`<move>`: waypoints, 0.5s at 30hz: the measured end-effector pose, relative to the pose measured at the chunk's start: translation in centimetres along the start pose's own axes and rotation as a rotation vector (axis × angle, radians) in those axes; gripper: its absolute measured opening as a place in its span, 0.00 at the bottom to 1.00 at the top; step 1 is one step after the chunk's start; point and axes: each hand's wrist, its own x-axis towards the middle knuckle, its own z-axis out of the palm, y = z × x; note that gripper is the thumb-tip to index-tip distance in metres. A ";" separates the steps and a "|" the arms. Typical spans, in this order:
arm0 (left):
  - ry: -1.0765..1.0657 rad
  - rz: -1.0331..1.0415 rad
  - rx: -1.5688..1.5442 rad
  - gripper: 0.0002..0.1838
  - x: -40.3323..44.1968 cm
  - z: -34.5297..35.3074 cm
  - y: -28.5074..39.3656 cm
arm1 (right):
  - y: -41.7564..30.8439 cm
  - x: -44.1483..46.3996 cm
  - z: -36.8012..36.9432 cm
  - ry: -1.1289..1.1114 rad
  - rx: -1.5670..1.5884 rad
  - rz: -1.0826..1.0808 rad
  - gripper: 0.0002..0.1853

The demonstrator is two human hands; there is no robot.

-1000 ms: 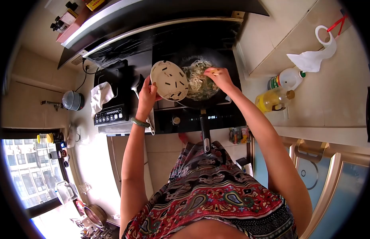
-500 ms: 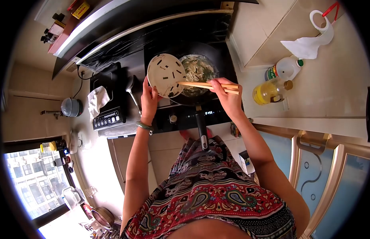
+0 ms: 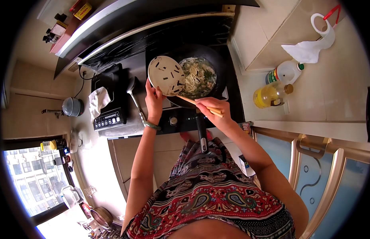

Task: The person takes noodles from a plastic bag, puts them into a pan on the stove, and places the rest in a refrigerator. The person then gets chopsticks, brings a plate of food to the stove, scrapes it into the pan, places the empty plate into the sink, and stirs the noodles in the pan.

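My left hand (image 3: pixel 154 101) grips the lower edge of a pale plate (image 3: pixel 165 71), which is tilted at the left rim of a black wok (image 3: pixel 218 65). Dark green chopped pieces stick to the plate, with a small cluster near its lower right. In my right hand (image 3: pixel 215 109) is a pair of wooden chopsticks (image 3: pixel 189 99); their tips reach the plate's lower right edge. Noodles with greens (image 3: pixel 197 77) lie in the wok. The wok's black handle (image 3: pixel 201 133) points toward my body.
A ladle (image 3: pixel 134 93) lies left of the wok, beside an induction cooker (image 3: pixel 109 107) with a white cloth (image 3: pixel 99 100) on it. On the right counter stand an oil bottle (image 3: pixel 268 95), a white jug (image 3: pixel 286 72) and a paper roll (image 3: pixel 321 26). The range hood (image 3: pixel 153 20) overhangs the back.
My right hand has moved left and down, and the chopsticks now angle up toward the plate's lower edge. Dark pieces have gathered at the plate's lower right. Steam over the wok has thinned.
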 end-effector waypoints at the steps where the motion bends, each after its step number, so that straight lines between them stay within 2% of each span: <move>1: -0.006 -0.001 0.001 0.29 -0.1 0.0 0.0 | 0.7 -0.5 0.3 0.005 0.029 -0.006 0.04; 4: -0.005 0.016 0.042 0.29 -0.2 0.3 0.2 | 4.0 -0.5 -0.9 0.026 -0.200 0.074 0.05; 8: -0.009 -0.010 0.081 0.29 -0.4 0.4 0.4 | 2.8 -1.8 1.0 -0.038 0.030 -0.032 0.05; 9: -0.018 -0.011 0.092 0.29 -0.5 0.5 0.3 | 1.0 -1.0 0.6 -0.086 -0.042 0.053 0.05; 11: -0.020 -0.023 0.085 0.29 -0.6 0.6 0.4 | 6.4 -2.4 1.9 0.027 0.032 0.037 0.05; 13: -0.009 -0.026 0.079 0.30 -0.7 0.6 0.6 | 5.9 -1.0 0.6 0.112 -0.132 0.046 0.05; 15: -0.001 -0.038 0.081 0.30 -0.9 0.7 0.7 | 5.4 -1.4 2.0 0.075 -0.034 -0.041 0.04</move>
